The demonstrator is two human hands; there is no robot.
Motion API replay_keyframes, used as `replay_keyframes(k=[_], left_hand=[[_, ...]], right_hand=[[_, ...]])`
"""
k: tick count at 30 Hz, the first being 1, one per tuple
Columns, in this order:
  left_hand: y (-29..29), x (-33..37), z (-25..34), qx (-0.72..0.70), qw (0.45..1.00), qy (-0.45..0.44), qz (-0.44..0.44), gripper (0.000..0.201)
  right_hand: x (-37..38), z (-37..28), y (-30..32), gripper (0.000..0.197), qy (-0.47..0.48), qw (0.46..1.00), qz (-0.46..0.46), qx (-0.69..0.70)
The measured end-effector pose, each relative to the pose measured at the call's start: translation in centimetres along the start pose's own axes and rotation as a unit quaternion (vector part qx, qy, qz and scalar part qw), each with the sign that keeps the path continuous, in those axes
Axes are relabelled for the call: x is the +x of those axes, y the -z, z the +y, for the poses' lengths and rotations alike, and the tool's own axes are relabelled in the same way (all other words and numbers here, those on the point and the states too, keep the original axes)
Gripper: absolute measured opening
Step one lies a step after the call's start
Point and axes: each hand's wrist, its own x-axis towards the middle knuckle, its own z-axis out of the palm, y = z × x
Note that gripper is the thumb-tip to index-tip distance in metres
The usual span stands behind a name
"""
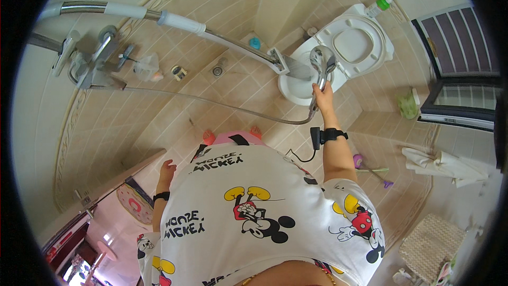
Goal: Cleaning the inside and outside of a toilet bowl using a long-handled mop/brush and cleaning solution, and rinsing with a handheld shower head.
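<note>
White cartoon-print fabric shirt (259, 206) is looming. Right hand (324, 98) is gripping a round-headed chrome showerhead (321, 59) — left hand (166, 172) is hanging half-curled.

A green-capped bottle (377, 8) is at the upper right; beneath it, toward the right edge, come a dark-framed window (457, 47), a green bag (407, 104) and a white towel (444, 167). A beige mat (433, 246) fills the lower right. A blue object (254, 43) sits at upper centre, a plastic bag (147, 68) at upper left, a doughnut-patterned mat (135, 203) at lower left
</note>
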Motion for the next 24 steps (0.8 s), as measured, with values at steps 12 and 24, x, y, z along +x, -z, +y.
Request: replay_keyframes(k=[12,24], left_hand=[[0.9,-1.1,-1.8,0.044,0.999,0.006,0.001,0.041],[0.4,-1.1,1.5,0.129,0.991,-0.011,0.014,0.04]], right_hand=[[1.7,-0.9,1.6,0.021,0.031,0.998,0.054,-0.005],[2.0,-0.6,3.7,0.021,0.045,0.991,0.129,-0.012]])
